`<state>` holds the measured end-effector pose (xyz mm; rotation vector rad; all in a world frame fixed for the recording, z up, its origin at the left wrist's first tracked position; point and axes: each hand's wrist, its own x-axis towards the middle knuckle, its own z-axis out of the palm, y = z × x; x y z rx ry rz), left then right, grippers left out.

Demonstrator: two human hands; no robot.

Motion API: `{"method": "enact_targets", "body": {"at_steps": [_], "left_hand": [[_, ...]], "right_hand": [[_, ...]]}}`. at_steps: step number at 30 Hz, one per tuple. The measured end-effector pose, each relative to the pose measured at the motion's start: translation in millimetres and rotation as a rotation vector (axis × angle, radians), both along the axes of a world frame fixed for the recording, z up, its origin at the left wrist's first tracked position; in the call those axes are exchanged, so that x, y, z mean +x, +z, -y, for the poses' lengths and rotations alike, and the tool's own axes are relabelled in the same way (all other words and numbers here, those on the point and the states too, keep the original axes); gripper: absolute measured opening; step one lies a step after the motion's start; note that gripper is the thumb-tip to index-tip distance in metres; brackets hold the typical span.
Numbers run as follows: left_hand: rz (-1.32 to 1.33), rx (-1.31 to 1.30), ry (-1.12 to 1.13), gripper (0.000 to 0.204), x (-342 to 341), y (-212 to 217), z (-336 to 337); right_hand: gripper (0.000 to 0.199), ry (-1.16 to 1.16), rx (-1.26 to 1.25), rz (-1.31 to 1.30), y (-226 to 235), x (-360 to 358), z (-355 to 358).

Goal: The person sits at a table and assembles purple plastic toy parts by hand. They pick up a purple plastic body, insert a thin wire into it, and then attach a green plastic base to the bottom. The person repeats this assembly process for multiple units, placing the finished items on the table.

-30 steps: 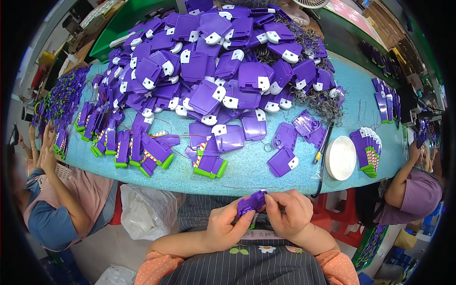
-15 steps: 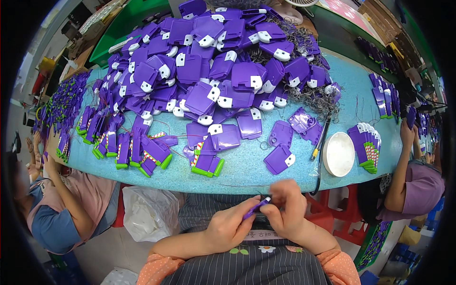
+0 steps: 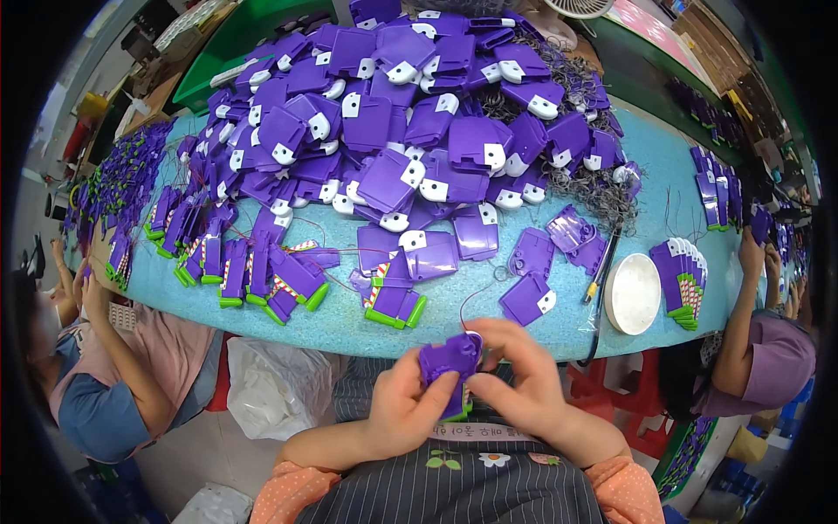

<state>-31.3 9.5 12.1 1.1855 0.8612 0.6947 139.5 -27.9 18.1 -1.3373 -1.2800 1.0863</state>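
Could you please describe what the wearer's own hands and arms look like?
The left hand and right hand are bare and ungloved, as are both forearms. Near the elbows begin orange sleeves patterned with small pale dots.

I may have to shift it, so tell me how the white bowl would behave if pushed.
The bowl looks stiff, judging by its evenly round rim. Wide and seemingly shallow, it would probably slide along the table rather than tip.

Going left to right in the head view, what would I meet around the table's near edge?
Blue-sleeved co-worker, white plastic bag, held purple plastic piece, loose white-cornered purple casing, round white dish, fanned purple-and-green parts.
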Motion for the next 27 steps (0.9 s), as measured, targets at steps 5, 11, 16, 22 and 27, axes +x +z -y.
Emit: {"method": "enact_targets", "body": {"at_steps": [5, 11, 16, 22, 27], "left_hand": [[-0.247, 0.747, -0.038, 0.029, 1, 0, -2], [0.154, -0.005, -0.088, 0.031, -1, -10, 10], [0.379, -0.209, -0.104, 0.034, 6, -15, 8], [0.465, -0.277, -0.092, 0.034, 1, -11, 3], [0.411, -0.331, -0.162, 0.035, -3, -6, 0]], "right_hand": [[0.023, -0.024, 0.108, 0.103, -9, -9, 7], [0.016, -0.132, -0.108, -0.488, -23, -28, 19], [0.018, -0.174, -0.319, -0.736, -21, -28, 14], [0.03, -0.131, 0.299, 0.759, 0, 29, -24], [0.022, -0.129, 0.205, 1.122, -14, 41, -54]]}}
